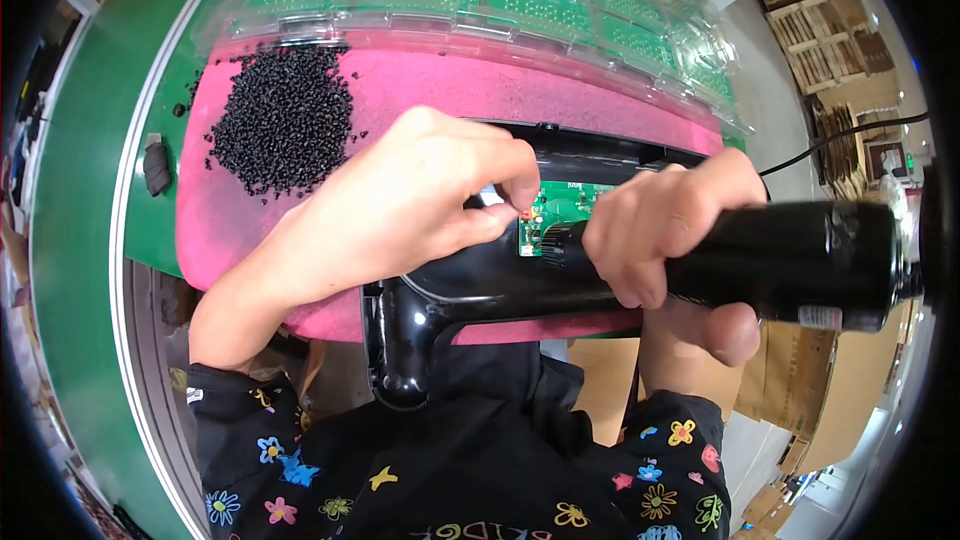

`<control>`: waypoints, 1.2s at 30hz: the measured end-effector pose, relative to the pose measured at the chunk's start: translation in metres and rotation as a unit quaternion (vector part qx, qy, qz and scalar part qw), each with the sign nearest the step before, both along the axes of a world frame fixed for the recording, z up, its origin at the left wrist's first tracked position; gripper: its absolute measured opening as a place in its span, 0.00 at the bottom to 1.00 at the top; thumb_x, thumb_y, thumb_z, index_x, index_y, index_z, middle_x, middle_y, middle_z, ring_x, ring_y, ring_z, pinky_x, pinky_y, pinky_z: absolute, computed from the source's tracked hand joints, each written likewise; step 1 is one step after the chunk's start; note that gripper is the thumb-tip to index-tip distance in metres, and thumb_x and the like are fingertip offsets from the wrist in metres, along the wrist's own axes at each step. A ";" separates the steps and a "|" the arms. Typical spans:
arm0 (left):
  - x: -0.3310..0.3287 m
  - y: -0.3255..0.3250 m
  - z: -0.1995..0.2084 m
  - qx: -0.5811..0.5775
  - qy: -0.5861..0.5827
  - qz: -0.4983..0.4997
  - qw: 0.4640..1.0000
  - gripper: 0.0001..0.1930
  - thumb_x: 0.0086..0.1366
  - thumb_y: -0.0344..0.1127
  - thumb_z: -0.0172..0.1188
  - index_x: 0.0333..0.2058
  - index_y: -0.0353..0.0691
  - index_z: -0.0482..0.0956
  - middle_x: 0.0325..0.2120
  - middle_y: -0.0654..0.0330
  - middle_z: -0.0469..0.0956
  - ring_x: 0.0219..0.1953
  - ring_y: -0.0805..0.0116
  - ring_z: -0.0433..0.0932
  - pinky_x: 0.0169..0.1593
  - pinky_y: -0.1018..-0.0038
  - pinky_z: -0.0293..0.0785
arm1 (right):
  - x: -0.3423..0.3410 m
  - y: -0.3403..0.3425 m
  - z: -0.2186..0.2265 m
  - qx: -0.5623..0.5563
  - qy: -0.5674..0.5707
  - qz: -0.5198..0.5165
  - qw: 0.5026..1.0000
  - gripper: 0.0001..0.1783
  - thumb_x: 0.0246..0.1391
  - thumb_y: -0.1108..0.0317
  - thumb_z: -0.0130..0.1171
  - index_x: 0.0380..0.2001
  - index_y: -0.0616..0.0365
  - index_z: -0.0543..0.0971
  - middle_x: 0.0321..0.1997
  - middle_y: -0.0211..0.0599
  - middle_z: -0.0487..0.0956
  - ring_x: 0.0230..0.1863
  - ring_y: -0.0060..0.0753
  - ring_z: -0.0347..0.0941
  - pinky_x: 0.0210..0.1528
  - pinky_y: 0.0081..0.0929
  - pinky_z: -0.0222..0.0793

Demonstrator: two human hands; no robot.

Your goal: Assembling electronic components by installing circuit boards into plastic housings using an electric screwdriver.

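Note:
A glossy black plastic housing [480, 285] lies in front of me, its rounded arm pointing toward me. A green circuit board [570, 202] sits inside it, partly covered by my hands. My right hand [665, 225] is closed around a thick black electric screwdriver [800, 258], held nearly level. Its ribbed nose is over the board's near left part; the very tip is too small to make out. At the board's left edge my left hand [430, 190] is closed in a pinch, thumb and forefinger beside a small red part. What the fingers hold is hidden.
A heap of small black screws [285, 115] lies on the pink mat [415, 80] at the left. Clear plastic trays [520, 25] with green boards stand behind. A small dark object [157, 168] rests on the green table [85, 140]. Cardboard [785, 370] leans at the right.

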State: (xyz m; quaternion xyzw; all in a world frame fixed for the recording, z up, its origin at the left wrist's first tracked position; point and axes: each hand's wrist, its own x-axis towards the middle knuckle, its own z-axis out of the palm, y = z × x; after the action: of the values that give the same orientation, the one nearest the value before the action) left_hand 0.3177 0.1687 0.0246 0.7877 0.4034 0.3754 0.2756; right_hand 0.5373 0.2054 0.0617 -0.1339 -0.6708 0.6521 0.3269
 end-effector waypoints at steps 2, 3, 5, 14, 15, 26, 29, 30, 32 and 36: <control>0.005 -0.001 -0.003 -0.008 -0.014 -0.012 1.000 0.11 0.47 0.23 0.66 0.31 0.35 0.77 0.27 0.57 0.80 0.31 0.58 0.81 0.35 0.71 0.77 | -0.005 0.015 -0.011 0.073 0.159 0.090 0.980 0.28 0.48 0.45 0.67 0.36 0.54 0.66 0.17 0.22 0.71 0.14 0.21 0.68 0.19 0.20 0.64; 0.007 -0.001 -0.004 -0.007 -0.008 -0.014 1.000 0.12 0.47 0.23 0.67 0.32 0.35 0.76 0.27 0.56 0.80 0.31 0.57 0.81 0.35 0.70 0.77 | -0.005 0.018 -0.015 0.099 0.216 0.075 0.969 0.26 0.51 0.46 0.65 0.37 0.54 0.66 0.18 0.22 0.72 0.15 0.19 0.69 0.19 0.18 0.65; 0.010 -0.001 -0.004 -0.008 -0.001 -0.019 1.000 0.13 0.46 0.24 0.67 0.33 0.35 0.76 0.27 0.56 0.80 0.31 0.57 0.81 0.35 0.70 0.77 | -0.005 0.005 -0.009 0.100 0.285 -0.020 0.953 0.24 0.53 0.47 0.63 0.37 0.53 0.66 0.19 0.22 0.74 0.15 0.17 0.69 0.19 0.16 0.65; 0.018 0.001 -0.003 -0.050 -0.069 -0.049 0.995 0.15 0.47 0.22 0.71 0.33 0.34 0.77 0.28 0.59 0.81 0.33 0.68 0.83 0.37 0.76 0.79 | 0.007 -0.001 -0.004 0.090 0.349 -0.055 0.931 0.22 0.51 0.51 0.62 0.38 0.55 0.67 0.19 0.24 0.75 0.16 0.16 0.70 0.23 0.14 0.69; 0.017 0.001 -0.003 -0.055 -0.073 -0.060 0.994 0.15 0.47 0.22 0.71 0.35 0.34 0.77 0.30 0.59 0.81 0.33 0.67 0.83 0.38 0.76 0.79 | 0.009 0.000 -0.004 0.100 0.349 -0.045 0.931 0.23 0.51 0.51 0.62 0.38 0.55 0.67 0.19 0.24 0.75 0.16 0.16 0.70 0.23 0.14 0.69; 0.016 0.009 0.001 0.121 0.089 0.055 0.987 0.23 0.43 0.35 0.73 0.38 0.35 0.77 0.36 0.55 0.76 0.44 0.53 0.73 0.50 0.63 0.67 | 0.059 0.023 0.011 0.122 0.149 -0.032 0.981 0.29 0.49 0.46 0.65 0.40 0.56 0.65 0.21 0.24 0.73 0.16 0.19 0.67 0.22 0.19 0.63; 0.012 0.009 0.002 0.118 0.099 0.069 0.986 0.20 0.43 0.32 0.72 0.37 0.36 0.78 0.35 0.56 0.75 0.43 0.54 0.72 0.49 0.63 0.67 | 0.057 0.012 -0.002 0.051 0.111 -0.144 0.982 0.27 0.51 0.47 0.62 0.40 0.58 0.65 0.20 0.26 0.70 0.15 0.20 0.63 0.22 0.20 0.61; 0.010 0.010 0.002 0.119 0.108 0.079 0.984 0.19 0.43 0.32 0.72 0.36 0.36 0.78 0.35 0.56 0.75 0.43 0.55 0.72 0.49 0.64 0.67 | 0.051 0.009 -0.002 0.034 0.105 -0.167 0.980 0.27 0.51 0.47 0.62 0.39 0.58 0.65 0.19 0.26 0.69 0.15 0.20 0.63 0.22 0.20 0.60; 0.011 0.011 0.002 0.115 0.115 0.092 0.982 0.17 0.44 0.29 0.70 0.35 0.36 0.78 0.35 0.56 0.75 0.44 0.55 0.72 0.49 0.64 0.67 | 0.053 0.012 -0.003 0.015 0.094 -0.195 0.976 0.26 0.52 0.47 0.61 0.38 0.57 0.66 0.19 0.25 0.69 0.15 0.19 0.63 0.22 0.20 0.60; 0.015 0.011 0.003 0.093 0.110 0.081 0.986 0.15 0.45 0.26 0.67 0.35 0.36 0.77 0.35 0.56 0.75 0.44 0.55 0.73 0.49 0.64 0.67 | 0.058 0.021 -0.004 0.025 0.109 -0.115 0.987 0.26 0.51 0.46 0.62 0.36 0.56 0.65 0.18 0.24 0.68 0.15 0.19 0.63 0.21 0.20 0.59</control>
State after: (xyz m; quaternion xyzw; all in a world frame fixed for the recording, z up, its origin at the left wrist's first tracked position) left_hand 0.3329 0.1800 0.0279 0.8113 0.4570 0.3431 0.1237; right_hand 0.5948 0.2261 0.0579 -0.1301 -0.6270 0.6042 0.4743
